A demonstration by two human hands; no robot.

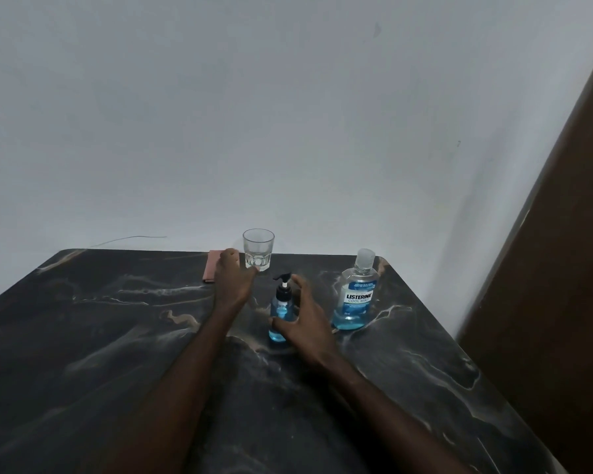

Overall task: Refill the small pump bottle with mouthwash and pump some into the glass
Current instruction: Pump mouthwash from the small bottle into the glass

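Dark marbled tabletop (117, 336) against a plain wall. The pump bottle (280, 311), blue-filled and capped, is approached by the open right hand (305, 323); the open left hand (233, 282) touches the empty glass (258, 249) near the far edge. Pumping is judged outstanding.

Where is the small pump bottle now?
In the head view, the small pump bottle stands mid-table, between the glass behind it and the Listerine bottle to its right.
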